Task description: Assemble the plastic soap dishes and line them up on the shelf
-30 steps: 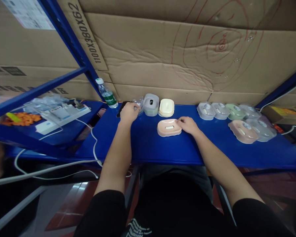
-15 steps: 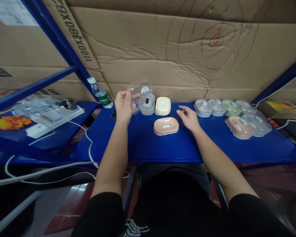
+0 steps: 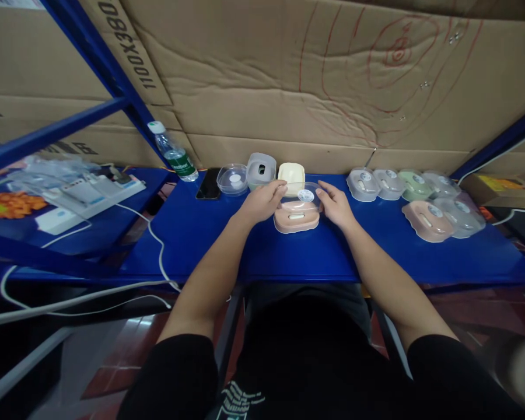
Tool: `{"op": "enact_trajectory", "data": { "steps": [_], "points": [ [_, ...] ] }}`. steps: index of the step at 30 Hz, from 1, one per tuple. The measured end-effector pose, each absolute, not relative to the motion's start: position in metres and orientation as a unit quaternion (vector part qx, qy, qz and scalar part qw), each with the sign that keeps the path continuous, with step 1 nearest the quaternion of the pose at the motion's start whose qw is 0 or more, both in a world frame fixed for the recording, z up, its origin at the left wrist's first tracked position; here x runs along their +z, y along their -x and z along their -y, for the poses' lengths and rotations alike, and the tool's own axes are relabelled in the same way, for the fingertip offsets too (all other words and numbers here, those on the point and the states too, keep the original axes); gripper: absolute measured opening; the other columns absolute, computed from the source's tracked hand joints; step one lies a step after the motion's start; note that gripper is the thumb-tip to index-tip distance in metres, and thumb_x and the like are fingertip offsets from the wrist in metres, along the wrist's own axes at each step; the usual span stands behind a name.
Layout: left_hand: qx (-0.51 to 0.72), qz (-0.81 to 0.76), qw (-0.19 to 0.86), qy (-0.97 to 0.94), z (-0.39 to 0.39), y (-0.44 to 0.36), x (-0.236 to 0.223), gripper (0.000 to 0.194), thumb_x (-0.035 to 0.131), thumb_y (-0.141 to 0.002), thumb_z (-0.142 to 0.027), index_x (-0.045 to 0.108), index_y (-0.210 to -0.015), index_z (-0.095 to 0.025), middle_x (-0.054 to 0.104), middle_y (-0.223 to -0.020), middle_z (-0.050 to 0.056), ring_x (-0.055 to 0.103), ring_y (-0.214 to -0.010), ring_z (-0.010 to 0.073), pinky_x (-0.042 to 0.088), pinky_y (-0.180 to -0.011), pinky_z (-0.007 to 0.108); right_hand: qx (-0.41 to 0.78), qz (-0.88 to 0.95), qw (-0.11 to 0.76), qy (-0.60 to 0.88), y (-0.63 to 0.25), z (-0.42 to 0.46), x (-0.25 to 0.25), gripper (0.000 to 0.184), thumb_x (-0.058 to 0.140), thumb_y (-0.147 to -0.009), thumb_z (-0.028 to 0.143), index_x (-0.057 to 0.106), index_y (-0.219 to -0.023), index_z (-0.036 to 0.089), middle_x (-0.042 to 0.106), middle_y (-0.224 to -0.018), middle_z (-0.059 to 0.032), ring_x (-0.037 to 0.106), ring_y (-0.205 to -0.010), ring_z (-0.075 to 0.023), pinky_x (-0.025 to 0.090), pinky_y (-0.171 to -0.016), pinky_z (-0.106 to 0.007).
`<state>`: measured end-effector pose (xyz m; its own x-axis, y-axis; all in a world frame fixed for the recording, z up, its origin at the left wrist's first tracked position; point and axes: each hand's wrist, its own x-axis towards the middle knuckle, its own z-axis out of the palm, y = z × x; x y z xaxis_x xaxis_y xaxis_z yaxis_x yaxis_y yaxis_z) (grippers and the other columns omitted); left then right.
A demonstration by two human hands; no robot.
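Between my two hands is a clear plastic lid (image 3: 295, 190) with a round pale sticker. My left hand (image 3: 265, 201) grips its left end, and my right hand (image 3: 333, 204) pinches the right end. The lid is tilted just above and behind a pink soap-dish-like box (image 3: 296, 223) with a white piece in its middle slot. Behind the lid stands a cream box (image 3: 291, 171), partly covered by it. Left of that is a stack of grey boxes (image 3: 261, 167) with a dark slot. Clear lids (image 3: 233, 178) lie beside the stack.
Several lidded boxes in grey, green and pink (image 3: 429, 221) sit on the right of the blue table (image 3: 262, 262). At the left are a phone (image 3: 208, 184), a water bottle (image 3: 177, 156) and a white power strip (image 3: 91, 204). A cardboard wall (image 3: 245, 81) stands behind.
My left hand has brought the clear lid rightward from beside the grey stack to over the pink box. My right hand has moved slightly and taken the lid's other end.
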<state>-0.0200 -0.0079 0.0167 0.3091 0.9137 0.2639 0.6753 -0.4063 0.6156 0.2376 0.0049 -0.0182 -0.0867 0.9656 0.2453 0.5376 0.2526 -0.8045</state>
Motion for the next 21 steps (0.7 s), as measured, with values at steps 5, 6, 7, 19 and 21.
{"op": "enact_trajectory", "data": {
  "steps": [5, 6, 7, 19, 21],
  "points": [
    [0.19, -0.524, 0.178, -0.811, 0.008, 0.026, 0.017, 0.05, 0.038, -0.103, -0.053, 0.068, -0.126, -0.019, 0.076, -0.094, 0.008, 0.07, -0.093, 0.026, 0.049, -0.081, 0.036, 0.223, 0.744, 0.339, 0.531, -0.237, -0.008, -0.026, 0.051, 0.05, -0.101, 0.05, 0.069, -0.136, 0.019, 0.08, -0.11, -0.0093, 0.073, -0.103, -0.0275, 0.055, -0.094, -0.04],
    [0.171, -0.524, 0.177, -0.815, 0.007, 0.026, 0.016, 0.048, 0.041, -0.102, -0.052, 0.069, -0.124, -0.019, 0.076, -0.095, 0.008, 0.07, -0.093, 0.026, 0.049, -0.08, 0.035, 0.217, 0.753, 0.332, 0.525, -0.238, -0.008, -0.027, 0.048, 0.05, -0.1, 0.047, 0.071, -0.134, 0.019, 0.079, -0.116, -0.0092, 0.072, -0.108, -0.0275, 0.054, -0.096, -0.04],
    [0.157, -0.524, 0.178, -0.818, 0.007, 0.027, 0.016, 0.047, 0.043, -0.101, -0.052, 0.07, -0.121, -0.02, 0.076, -0.096, 0.008, 0.07, -0.093, 0.0259, 0.049, -0.079, 0.035, 0.215, 0.76, 0.325, 0.521, -0.238, -0.008, -0.027, 0.046, 0.05, -0.1, 0.045, 0.071, -0.133, 0.019, 0.078, -0.12, -0.009, 0.072, -0.11, -0.0273, 0.054, -0.096, -0.039],
    [0.076, -0.532, 0.266, -0.8, 0.005, 0.032, 0.015, 0.048, 0.041, -0.098, -0.059, 0.07, -0.103, -0.021, 0.074, -0.071, 0.004, 0.07, -0.074, 0.0219, 0.047, -0.069, 0.033, 0.197, 0.797, 0.27, 0.503, -0.237, -0.005, -0.025, 0.04, 0.054, -0.099, 0.047, 0.076, -0.12, 0.02, 0.081, -0.103, -0.0067, 0.073, -0.088, -0.023, 0.052, -0.083, -0.033],
    [0.08, -0.535, 0.269, -0.797, 0.005, 0.032, 0.014, 0.048, 0.042, -0.098, -0.061, 0.069, -0.103, -0.022, 0.076, -0.074, 0.004, 0.071, -0.075, 0.0216, 0.046, -0.068, 0.032, 0.197, 0.798, 0.265, 0.504, -0.238, -0.005, -0.025, 0.04, 0.054, -0.099, 0.046, 0.075, -0.121, 0.02, 0.08, -0.1, -0.0063, 0.072, -0.088, -0.0228, 0.051, -0.082, -0.033]
  ]
}}
